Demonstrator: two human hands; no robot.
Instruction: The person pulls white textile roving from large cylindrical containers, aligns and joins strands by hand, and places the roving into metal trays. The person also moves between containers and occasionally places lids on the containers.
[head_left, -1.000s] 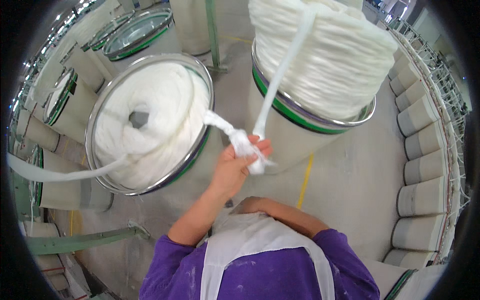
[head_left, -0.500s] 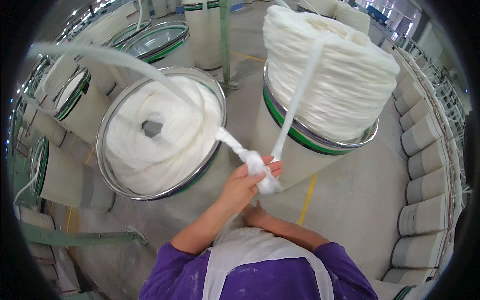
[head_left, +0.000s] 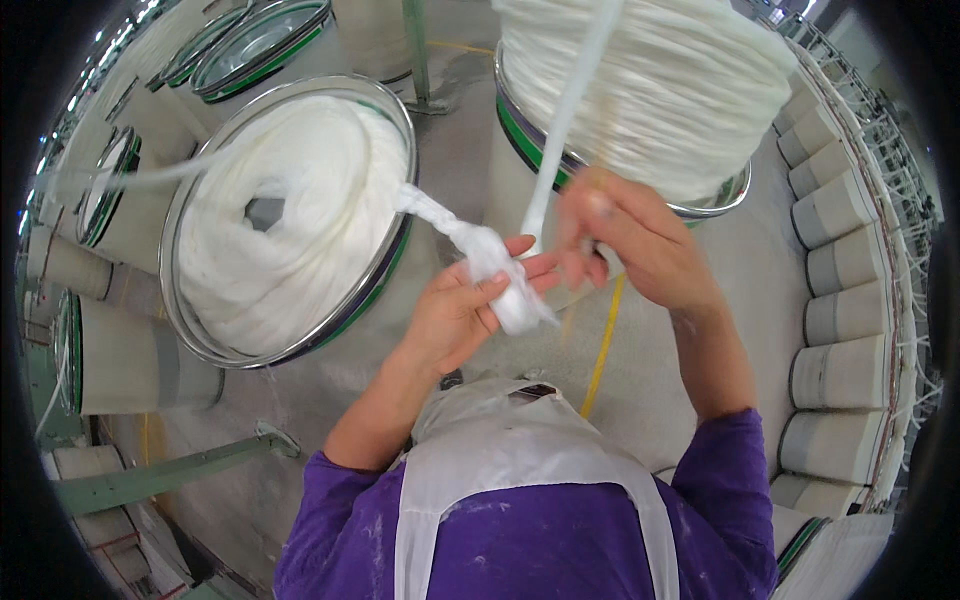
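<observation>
My left hand (head_left: 448, 312) is closed on a loose white fibre sliver (head_left: 482, 252), its thumb on top and fingers beneath. That sliver runs from the coiled sliver (head_left: 330, 200) in the left can (head_left: 290, 358), over the rim. A second flat sliver strand (head_left: 565, 120) hangs from the tall coil (head_left: 680, 100) on the right can (head_left: 515, 140) and meets my left fingers. Just right of them, my right hand (head_left: 645, 240) is bent closed and smeared by motion. A thin tan stick (head_left: 604, 125), also blurred, seems to pass through its grip.
More cans (head_left: 265, 50) stand at the back left. A green post (head_left: 415, 50) rises between the two near cans, and a green bar (head_left: 170, 470) crosses at lower left. Along the right side runs a row of white cans (head_left: 845, 310). A yellow line (head_left: 603, 350) marks the floor.
My right hand has risen from beside my apron to beside the left hand, with a thin tan stick now showing. My left hand keeps the sliver. The view has tipped downward.
</observation>
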